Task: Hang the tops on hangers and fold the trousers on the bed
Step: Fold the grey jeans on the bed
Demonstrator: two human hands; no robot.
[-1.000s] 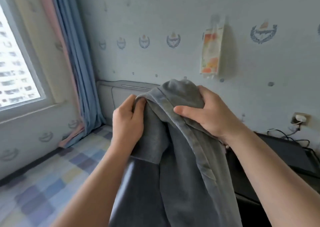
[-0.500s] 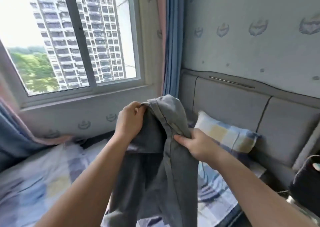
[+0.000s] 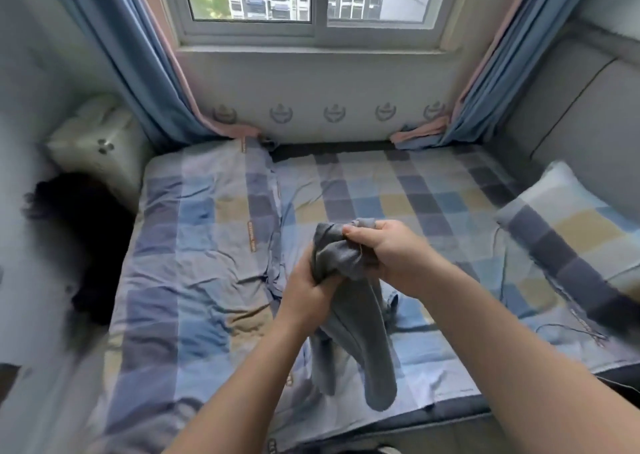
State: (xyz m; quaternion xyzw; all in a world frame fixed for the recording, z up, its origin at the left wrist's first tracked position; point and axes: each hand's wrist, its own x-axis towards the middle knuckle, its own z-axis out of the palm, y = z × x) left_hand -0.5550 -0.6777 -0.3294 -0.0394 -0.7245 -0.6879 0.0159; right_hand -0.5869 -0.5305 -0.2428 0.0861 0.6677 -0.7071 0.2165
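left hand: from my feed the left hand [image 3: 306, 292] sits low on the left of the bundle, its fingers [image 3: 327, 280] curled tight into a wad of grey cloth and gripping it from below.
right hand: the right hand [image 3: 389, 251] is just above and to the right, close beside the left with cloth between them; its fingers [image 3: 362, 235] are closed round the top of the same wad, knuckles up.
trousers: the trousers [image 3: 363, 325] are grey and bunched at the top between both hands; the rest hangs towards me in two loose lengths over the near part of the bed. i cannot tell whether the lower ends rest on the sheet.
bed: the bed [image 3: 207, 252] lies under the hands, covered in a wrinkled checked sheet of blue, purple and yellow squares, and runs away from me to the wall under the window.
pillow: a pillow [image 3: 568, 235] in the same check lies at the right, against the headboard.
headboard: the headboard [image 3: 575, 131] is grey and padded, along the right side.
window: the window [image 3: 311, 0] fills the top of the far wall, with tower blocks outside.
curtains: blue curtains [image 3: 138, 72] edged in pink hang at both sides, their hems bunched at the far edge of the bed.
far left: a pale cushion [image 3: 100, 142] sits in the corner; just below it is a dark blurred shape [image 3: 76, 245] i cannot make out.
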